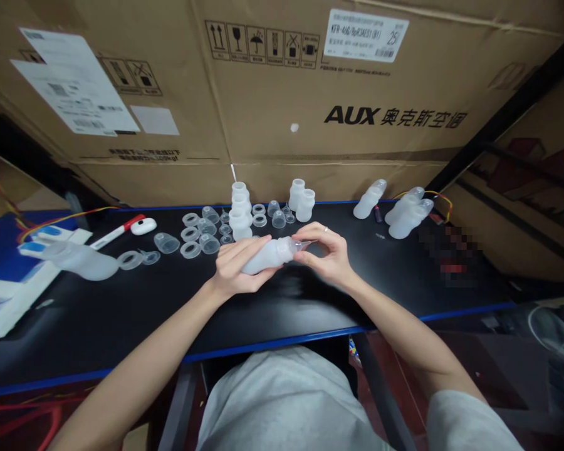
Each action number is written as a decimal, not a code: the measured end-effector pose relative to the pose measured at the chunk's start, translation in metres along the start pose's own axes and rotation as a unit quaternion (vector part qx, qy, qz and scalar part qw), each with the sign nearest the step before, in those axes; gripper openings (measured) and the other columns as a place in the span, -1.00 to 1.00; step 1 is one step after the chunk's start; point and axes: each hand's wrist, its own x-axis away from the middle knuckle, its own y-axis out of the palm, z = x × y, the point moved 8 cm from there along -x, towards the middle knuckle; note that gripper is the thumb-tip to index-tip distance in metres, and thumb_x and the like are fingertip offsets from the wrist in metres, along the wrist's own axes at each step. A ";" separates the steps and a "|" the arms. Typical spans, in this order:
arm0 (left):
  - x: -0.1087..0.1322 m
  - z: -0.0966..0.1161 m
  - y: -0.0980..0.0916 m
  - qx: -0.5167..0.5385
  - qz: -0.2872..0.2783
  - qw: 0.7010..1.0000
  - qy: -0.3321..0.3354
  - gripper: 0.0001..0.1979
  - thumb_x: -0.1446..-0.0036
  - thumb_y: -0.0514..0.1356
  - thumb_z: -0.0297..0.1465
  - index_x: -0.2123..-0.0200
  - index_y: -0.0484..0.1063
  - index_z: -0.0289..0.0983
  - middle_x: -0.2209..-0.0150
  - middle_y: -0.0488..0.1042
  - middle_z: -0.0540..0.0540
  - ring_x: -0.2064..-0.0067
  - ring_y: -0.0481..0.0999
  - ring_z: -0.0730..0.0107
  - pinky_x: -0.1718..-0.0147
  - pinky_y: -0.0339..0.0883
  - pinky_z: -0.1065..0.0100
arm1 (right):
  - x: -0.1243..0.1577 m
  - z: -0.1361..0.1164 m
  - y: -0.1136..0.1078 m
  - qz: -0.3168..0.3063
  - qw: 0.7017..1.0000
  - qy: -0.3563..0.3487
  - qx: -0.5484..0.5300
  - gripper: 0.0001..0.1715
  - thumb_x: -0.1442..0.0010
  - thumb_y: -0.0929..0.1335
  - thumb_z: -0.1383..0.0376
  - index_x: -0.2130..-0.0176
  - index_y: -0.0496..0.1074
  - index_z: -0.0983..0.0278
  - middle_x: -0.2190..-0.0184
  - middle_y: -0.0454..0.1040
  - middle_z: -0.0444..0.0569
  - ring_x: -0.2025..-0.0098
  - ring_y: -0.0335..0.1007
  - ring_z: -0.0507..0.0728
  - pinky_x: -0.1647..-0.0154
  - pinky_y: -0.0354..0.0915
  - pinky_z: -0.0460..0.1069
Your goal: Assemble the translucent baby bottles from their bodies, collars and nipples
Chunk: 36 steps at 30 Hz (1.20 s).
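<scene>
A frosted white baby bottle (266,257) is tilted over the table, its neck toward the right. My left hand (235,266) is wrapped round its body. At the neck end sits a clear bottle teat (301,245), and my right hand (328,254) pinches it between thumb and fingers. Whether a collar ring lies under the teat I cannot make out. Just behind my hands stand several open bottles (239,216) in a row, beside clear domed caps (209,243), collar rings (190,250) and loose teats (226,238).
Capped bottles (370,199) stand at the right rear. On the left are a lying bottle (89,261), a ring (130,260), a red-and-white pen-like stick (117,232) and white-blue boxes (23,294). A large cardboard box (272,138) walls off the black table's (136,313) back.
</scene>
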 end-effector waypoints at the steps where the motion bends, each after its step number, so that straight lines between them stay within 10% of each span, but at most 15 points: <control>1: 0.000 -0.001 0.000 0.001 -0.003 1.000 0.001 -0.48 -0.09 0.54 -0.18 -0.10 0.67 -0.23 0.14 0.76 -0.19 0.25 0.78 0.09 0.27 0.68 0.22 | 0.000 -0.001 -0.001 -0.002 1.000 -0.007 -0.001 -0.62 -0.32 0.59 -0.04 0.04 0.74 0.15 0.12 0.67 0.05 0.14 0.60 0.18 0.21 0.58 0.06; 18: -0.003 0.017 -0.008 0.003 0.043 0.992 0.115 -0.37 -0.10 0.52 -0.35 -0.25 0.58 -0.25 0.04 0.78 -0.20 0.21 0.82 0.11 0.19 0.72 0.25 | -0.001 0.004 0.003 -0.006 1.000 -0.015 0.022 -0.86 -0.34 0.60 0.12 0.19 0.80 0.12 0.19 0.70 -0.01 0.21 0.63 0.14 0.14 0.60 0.08; 26: -0.006 0.018 0.016 0.109 -0.012 0.993 -0.031 -0.50 -0.31 0.42 -0.20 -0.25 0.59 -0.26 0.00 0.76 -0.23 0.16 0.79 0.14 0.16 0.67 0.23 | 0.000 0.015 0.003 -0.044 0.995 0.066 -0.066 -0.41 -0.19 0.65 -0.09 -0.03 0.61 0.18 0.01 0.68 0.05 0.01 0.65 0.21 0.08 0.62 0.07; 32: -0.005 0.020 0.017 0.049 -0.085 0.994 0.048 -0.50 -0.29 0.32 0.03 0.00 0.68 -0.27 0.25 0.71 -0.20 0.22 0.68 0.06 0.26 0.52 0.15 | 0.007 0.019 0.011 -0.058 0.993 0.092 -0.039 -0.31 -0.23 0.65 -0.01 -0.21 0.52 0.16 0.02 0.67 0.04 0.01 0.66 0.22 -0.02 0.58 0.12; 36: -0.016 -0.019 -0.013 -0.016 -0.031 0.999 0.010 -0.68 -0.32 0.31 -0.22 -0.02 0.69 -0.23 0.53 0.51 0.03 0.49 0.50 0.33 0.37 0.37 0.30 | 0.007 0.033 0.008 -0.061 0.993 0.105 0.004 -0.27 -0.25 0.63 -0.01 -0.26 0.48 0.15 0.03 0.66 0.04 0.01 0.65 0.24 0.02 0.56 0.13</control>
